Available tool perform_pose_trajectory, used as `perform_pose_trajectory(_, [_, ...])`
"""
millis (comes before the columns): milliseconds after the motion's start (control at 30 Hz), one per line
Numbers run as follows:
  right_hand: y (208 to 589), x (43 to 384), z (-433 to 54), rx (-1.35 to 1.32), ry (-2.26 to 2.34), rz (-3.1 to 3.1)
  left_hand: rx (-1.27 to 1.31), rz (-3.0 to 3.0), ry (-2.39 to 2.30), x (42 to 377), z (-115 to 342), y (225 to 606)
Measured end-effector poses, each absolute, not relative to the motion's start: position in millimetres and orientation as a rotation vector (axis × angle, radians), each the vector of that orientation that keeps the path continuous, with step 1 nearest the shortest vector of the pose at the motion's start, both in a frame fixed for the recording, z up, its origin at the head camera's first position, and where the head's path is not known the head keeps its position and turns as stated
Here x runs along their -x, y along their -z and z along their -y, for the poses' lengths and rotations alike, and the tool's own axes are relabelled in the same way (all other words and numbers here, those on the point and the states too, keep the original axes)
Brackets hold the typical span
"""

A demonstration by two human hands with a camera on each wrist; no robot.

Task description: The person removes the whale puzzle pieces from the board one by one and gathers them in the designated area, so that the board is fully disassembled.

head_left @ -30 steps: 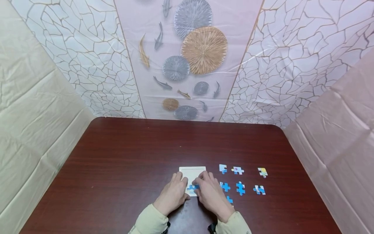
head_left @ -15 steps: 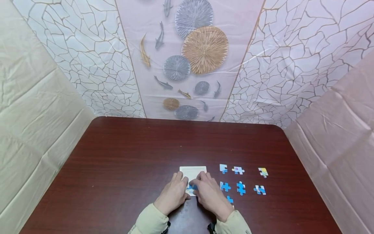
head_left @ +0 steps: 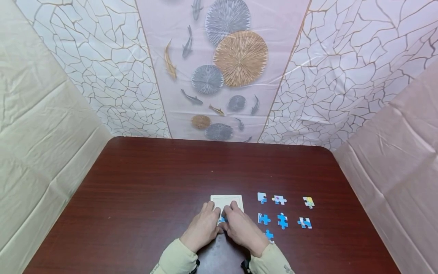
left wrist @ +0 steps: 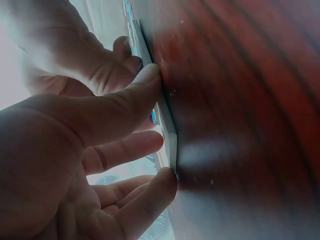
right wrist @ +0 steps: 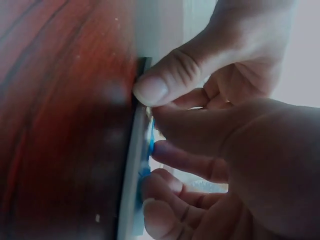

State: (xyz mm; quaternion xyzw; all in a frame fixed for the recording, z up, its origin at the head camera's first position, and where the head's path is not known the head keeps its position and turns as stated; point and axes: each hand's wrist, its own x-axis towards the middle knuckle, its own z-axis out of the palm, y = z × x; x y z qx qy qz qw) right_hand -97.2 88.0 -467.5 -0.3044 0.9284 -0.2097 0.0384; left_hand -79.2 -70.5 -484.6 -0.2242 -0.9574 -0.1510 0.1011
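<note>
A small white puzzle tray (head_left: 226, 197) lies flat before me, a blue puzzle piece (head_left: 222, 219) showing in its lower left part. My left hand (head_left: 202, 227) grips the tray's near left corner. In the left wrist view, its thumb (left wrist: 146, 76) lies on one edge and a fingertip (left wrist: 167, 177) touches the pale side. Over the tray's lower right, my right hand (head_left: 243, 230) pinches at the blue piece between thumb and index finger. The right wrist view shows those fingertips close around the blue edge (right wrist: 151, 140); most of the piece is hidden.
Several loose puzzle pieces lie right of the tray, among them a blue one (head_left: 282, 220), a yellow-patterned one (head_left: 308, 201) and a white one (head_left: 279, 199). A blue piece (head_left: 268, 234) sits near my right forearm. Patterned cloth (head_left: 219, 95) hangs behind the dark red table (head_left: 154, 179).
My right thumb and index finger have shifted left, toward the left hand, and now cover more of the blue piece. The left hand keeps its grip; the loose pieces stay put.
</note>
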Motion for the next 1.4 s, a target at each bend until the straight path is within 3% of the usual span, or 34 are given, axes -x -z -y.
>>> perform_pose_trajectory(1400, [469,110,-78,0.74,0.706,-2.741,0.64,2.839,0.515,79,71,483])
